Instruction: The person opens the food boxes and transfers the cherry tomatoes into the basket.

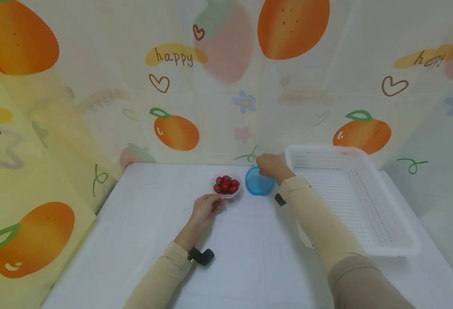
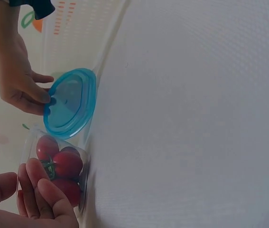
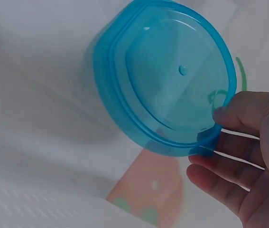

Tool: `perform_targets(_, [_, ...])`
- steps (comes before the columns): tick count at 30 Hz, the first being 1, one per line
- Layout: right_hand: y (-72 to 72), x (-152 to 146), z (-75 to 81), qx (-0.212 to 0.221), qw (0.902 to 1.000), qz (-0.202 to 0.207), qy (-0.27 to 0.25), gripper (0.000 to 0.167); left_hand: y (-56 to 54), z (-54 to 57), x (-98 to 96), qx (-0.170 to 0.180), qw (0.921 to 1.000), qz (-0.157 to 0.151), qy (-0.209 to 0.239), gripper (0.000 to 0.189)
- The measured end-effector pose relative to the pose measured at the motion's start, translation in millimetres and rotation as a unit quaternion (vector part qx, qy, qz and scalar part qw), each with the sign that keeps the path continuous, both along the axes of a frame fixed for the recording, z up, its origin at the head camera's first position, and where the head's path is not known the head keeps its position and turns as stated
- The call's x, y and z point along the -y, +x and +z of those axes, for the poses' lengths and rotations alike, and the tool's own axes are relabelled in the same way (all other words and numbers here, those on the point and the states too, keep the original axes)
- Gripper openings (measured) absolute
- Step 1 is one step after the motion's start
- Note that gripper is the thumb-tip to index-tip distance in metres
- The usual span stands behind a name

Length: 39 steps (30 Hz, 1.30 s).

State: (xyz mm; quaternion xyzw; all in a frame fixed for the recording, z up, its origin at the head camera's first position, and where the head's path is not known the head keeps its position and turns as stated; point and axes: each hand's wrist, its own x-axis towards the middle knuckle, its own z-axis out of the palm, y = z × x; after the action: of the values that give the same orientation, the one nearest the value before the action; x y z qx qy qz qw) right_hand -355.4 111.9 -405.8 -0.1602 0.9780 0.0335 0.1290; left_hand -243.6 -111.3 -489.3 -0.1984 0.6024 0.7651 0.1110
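A small clear plastic container [image 1: 226, 195] holds several red cherry tomatoes [image 1: 226, 185] with green stems, near the table's back edge. My left hand [image 1: 207, 209] is at its near side, fingers against or just in front of the clear wall; the thumb [image 2: 0, 187] lies apart from it in the left wrist view. To the container's right, my right hand [image 1: 273, 166] pinches the rim of a translucent blue lid [image 3: 172, 80] between thumb and fingers. The lid [image 2: 70, 104] is tilted, its face partly toward the left wrist camera. Contact between lid and table cannot be made out.
A large white perforated plastic basket [image 1: 398, 214] stands on the right of the white-covered table [image 1: 249, 262], partly behind the right forearm. A curtain printed with oranges and hearts [image 1: 218, 128] rises right behind the table's back edge.
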Motion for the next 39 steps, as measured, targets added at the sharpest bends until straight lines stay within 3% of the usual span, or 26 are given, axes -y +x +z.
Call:
perform_targets(9, [-2.5, 3, -16.2, 0.029, 0.9992, 0.013, -0.026, 0.021, 1.0, -2.1, 4.1, -0.003, 1.0000, 0.002, 0.008, 0.020])
perform_targets(21, [-6.2, 3, -38.0, 0.041, 0.9983, -0.008, -0.042, 0.019, 1.6, -2.2, 4.4, 0.001, 0.9999, -0.008, 0.008, 0.020])
perform_targets(29, [1.9, 0, -35.5, 0.058, 0.9953, -0.034, -0.070, 0.022, 2.8, -1.1, 5.1, -0.005, 0.9999, -0.012, 0.009, 0.022])
perform_targets(39, [-5.7, -1, -41.3, 0.067, 0.9961, -0.021, -0.054, 0.020, 3.3, -1.7, 5.2, -0.007, 0.9996, -0.017, 0.021, 0.026])
